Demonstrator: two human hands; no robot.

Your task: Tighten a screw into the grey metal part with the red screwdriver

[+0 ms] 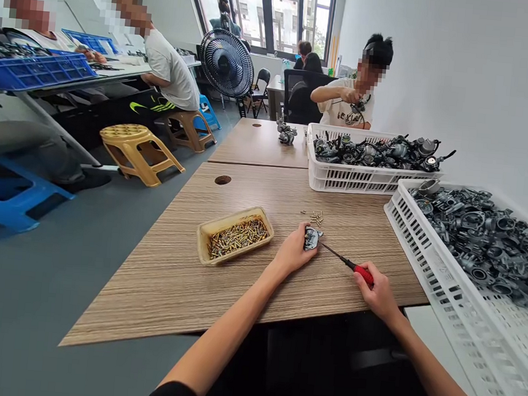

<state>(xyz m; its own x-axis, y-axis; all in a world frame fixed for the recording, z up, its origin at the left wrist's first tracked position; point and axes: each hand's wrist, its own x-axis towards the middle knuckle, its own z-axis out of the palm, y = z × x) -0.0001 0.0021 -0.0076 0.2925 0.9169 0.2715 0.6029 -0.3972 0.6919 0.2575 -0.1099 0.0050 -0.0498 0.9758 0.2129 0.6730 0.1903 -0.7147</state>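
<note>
My left hand (295, 250) is closed around a small grey metal carburetor body (311, 239), held just above the wooden table. In my right hand (379, 291) is a screwdriver with a red and black handle (364, 274). Its dark shaft (337, 254) points left, and the tip is close to the carburetor body's right edge; whether they touch I cannot tell. Several loose brass pieces (316, 217) lie on the table just beyond my left hand. To the left of it stands a cream tray (201, 242) filled with small brass jets or screws (238, 237).
A white crate (418, 255) of grey metal castings (482, 242) stands at my right. Beyond it, another white crate (339, 179) holds carburetors. Across the table sits a co-worker (346, 103) with a part in hand. A round hole (223, 180) pierces the tabletop (168, 288).
</note>
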